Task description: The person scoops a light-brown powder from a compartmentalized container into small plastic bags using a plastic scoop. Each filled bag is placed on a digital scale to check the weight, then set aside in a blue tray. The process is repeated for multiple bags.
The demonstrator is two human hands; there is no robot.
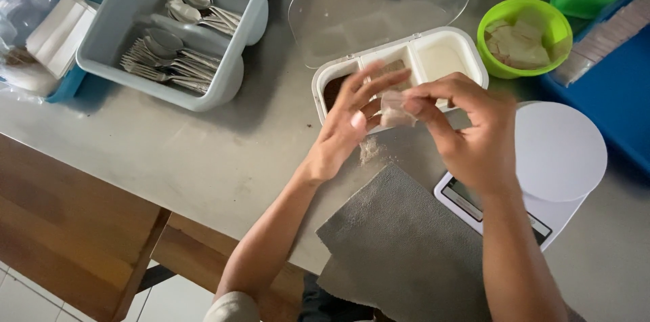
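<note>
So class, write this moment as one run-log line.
left hand: pinching small clear packet | right hand: same packet | below: three-part box, lid open | spilled powder on table | scale at right

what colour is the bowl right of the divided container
Bright lime green bowl, seen best in the head view.

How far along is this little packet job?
Done: small filled packets sit in the green bowl. In hand: both the left hand and right hand pinch a small clear pouch above the open three-part container. Left: powder spilled on the table.
</note>
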